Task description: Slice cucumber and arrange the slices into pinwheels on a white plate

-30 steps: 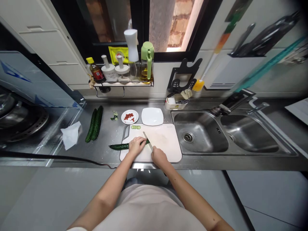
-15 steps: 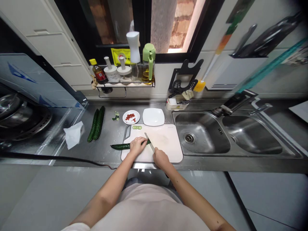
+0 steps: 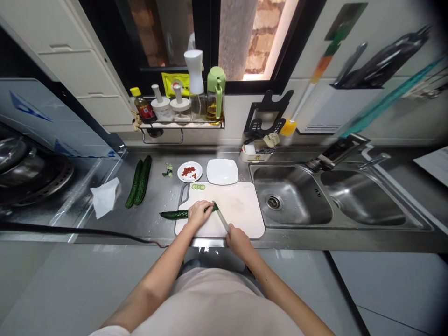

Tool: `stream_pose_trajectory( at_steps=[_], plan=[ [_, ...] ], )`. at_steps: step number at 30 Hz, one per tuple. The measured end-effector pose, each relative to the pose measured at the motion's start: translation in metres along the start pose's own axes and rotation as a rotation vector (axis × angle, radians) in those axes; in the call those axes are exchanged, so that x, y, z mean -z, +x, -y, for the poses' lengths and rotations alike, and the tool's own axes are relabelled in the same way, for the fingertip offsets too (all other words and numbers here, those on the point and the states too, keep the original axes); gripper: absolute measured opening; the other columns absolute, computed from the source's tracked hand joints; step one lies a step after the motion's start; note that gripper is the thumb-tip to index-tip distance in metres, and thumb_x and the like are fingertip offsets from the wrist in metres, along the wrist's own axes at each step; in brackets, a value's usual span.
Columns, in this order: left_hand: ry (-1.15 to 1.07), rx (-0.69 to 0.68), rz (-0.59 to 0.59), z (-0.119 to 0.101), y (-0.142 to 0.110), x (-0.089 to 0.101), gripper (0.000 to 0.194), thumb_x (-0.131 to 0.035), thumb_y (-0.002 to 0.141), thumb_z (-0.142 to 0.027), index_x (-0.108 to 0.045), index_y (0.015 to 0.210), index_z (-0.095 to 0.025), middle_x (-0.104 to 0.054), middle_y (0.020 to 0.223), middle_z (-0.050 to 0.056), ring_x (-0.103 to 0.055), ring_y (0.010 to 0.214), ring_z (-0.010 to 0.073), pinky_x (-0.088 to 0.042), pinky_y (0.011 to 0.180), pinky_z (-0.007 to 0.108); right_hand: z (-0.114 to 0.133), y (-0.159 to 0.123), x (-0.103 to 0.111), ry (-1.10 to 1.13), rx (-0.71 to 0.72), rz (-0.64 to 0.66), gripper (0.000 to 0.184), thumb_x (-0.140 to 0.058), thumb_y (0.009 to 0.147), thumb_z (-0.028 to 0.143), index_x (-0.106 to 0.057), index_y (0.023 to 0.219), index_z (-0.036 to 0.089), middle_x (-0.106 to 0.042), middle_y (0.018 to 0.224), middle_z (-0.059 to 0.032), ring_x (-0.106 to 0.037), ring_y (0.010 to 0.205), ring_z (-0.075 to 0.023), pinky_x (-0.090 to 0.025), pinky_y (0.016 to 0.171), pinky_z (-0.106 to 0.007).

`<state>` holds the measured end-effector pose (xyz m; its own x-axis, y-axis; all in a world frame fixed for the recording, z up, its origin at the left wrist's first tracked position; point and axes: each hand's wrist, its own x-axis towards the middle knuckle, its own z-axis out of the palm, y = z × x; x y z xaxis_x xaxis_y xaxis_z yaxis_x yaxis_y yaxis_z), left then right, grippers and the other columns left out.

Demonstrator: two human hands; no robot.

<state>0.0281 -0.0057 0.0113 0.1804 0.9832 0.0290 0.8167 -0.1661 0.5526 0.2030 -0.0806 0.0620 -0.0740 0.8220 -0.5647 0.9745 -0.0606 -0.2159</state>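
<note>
A long dark-green cucumber (image 3: 174, 214) lies across the left part of the white cutting board (image 3: 241, 212), its uncut end sticking out past the board's edge. My left hand (image 3: 199, 213) is closed over it near the cut end and covers its middle. My right hand (image 3: 239, 239) is wrapped round the handle of a knife (image 3: 221, 220), whose blade slants up and left to the cucumber's cut end. The handle itself is hidden in the fingers. At the board's top left corner rests a short row of cucumber slices (image 3: 198, 186).
Behind the board stand an empty white plate (image 3: 222, 171) and a small plate of red pieces (image 3: 189, 179). Two whole cucumbers (image 3: 139, 182) and a white tissue (image 3: 105, 198) lie left. The double sink (image 3: 294, 224) is on the right; a condiment rack (image 3: 182, 125) hangs above.
My right hand has drawn the knife slightly down and right, so its tip now sits by the cucumber's cut end. My left hand keeps its place on the cucumber. The view has shifted slightly.
</note>
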Motion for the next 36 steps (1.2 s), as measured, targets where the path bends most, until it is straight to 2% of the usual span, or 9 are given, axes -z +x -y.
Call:
stream_pose_trajectory(
  at_steps=[9,27,36],
  plan=[
    [-0.019,0.000,0.018,0.000,0.000,0.003,0.024,-0.050,0.091,-0.036,-0.071,0.100,-0.029,-0.070,0.105,0.000,-0.059,0.101,0.0165,-0.043,0.090,0.028,-0.004,-0.010,0.000,0.003,-0.003,0.016,0.021,-0.038,0.092,0.014,-0.051,0.109,0.014,-0.068,0.099,-0.0154,-0.064,0.094,-0.0228,-0.036,0.068,-0.027],
    [-0.011,-0.011,0.029,-0.004,0.002,0.006,0.022,-0.051,0.090,-0.034,-0.071,0.097,-0.028,-0.070,0.103,0.001,-0.061,0.099,0.0175,-0.045,0.086,0.029,-0.016,-0.025,-0.001,0.035,-0.015,0.018,0.022,-0.038,0.093,0.018,-0.054,0.108,0.015,-0.067,0.098,-0.0129,-0.064,0.092,-0.0222,-0.034,0.065,-0.026],
    [-0.139,-0.011,-0.059,-0.006,0.003,0.011,0.026,-0.050,0.090,-0.036,-0.068,0.104,-0.023,-0.068,0.109,0.003,-0.061,0.101,0.0175,-0.046,0.091,0.029,-0.031,-0.020,0.001,-0.150,-0.002,-0.110,0.022,-0.036,0.095,0.019,-0.054,0.108,0.019,-0.067,0.093,-0.0109,-0.065,0.089,-0.0226,-0.037,0.069,-0.028]
  ],
)
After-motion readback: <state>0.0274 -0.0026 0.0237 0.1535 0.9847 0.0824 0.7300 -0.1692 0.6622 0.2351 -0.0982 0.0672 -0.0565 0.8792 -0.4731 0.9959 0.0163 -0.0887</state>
